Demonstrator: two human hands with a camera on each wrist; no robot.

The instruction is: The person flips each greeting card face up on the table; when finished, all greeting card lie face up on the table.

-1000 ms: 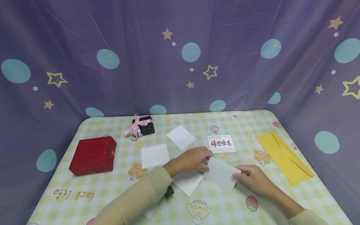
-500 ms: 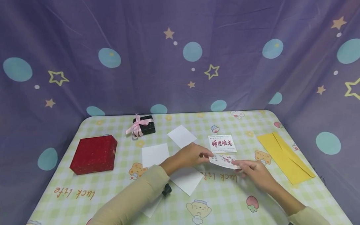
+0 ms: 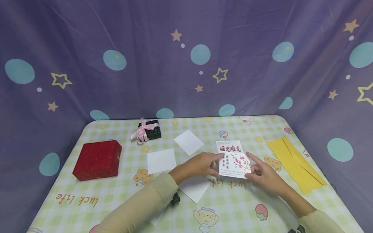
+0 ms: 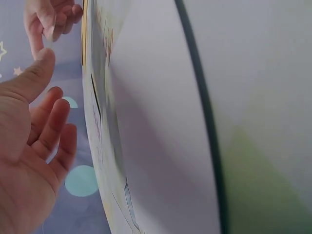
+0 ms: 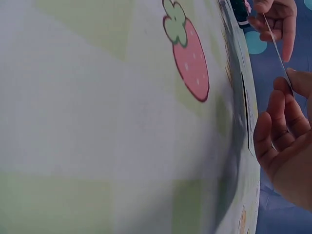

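Since half a second earlier, the flowered card [image 3: 235, 165] had been turned from a thin, nearly edge-on sliver to face upward, showing its pink blossoms and red writing, and the right hand [image 3: 264, 177] had shifted up along its right edge. The card was held just above the checked tablecloth [image 3: 69, 216], between the two hands near the middle of the table, its top edge overlapping the lower part of a second printed card [image 3: 229, 146] that lay flat behind it. The left hand [image 3: 198, 165] pinched the card's left edge between thumb and fingertips, the other fingers loosely curled. The right hand held the right edge with its thumb underneath and a forefinger stretched up along the side; in the right wrist view the card showed only as a thin line [image 5: 276, 46] between the two hands.

Just below the left hand lay a white paper square [image 3: 195, 189], partly under the wrist. Two more white squares [image 3: 161, 160] [image 3: 188, 142] lay farther back to the left. A yellow envelope [image 3: 294, 162] lay well to the right. A red box [image 3: 97, 160] sat at the left, and a small black box with a pink ribbon [image 3: 146, 131] stood near the table's far edge.
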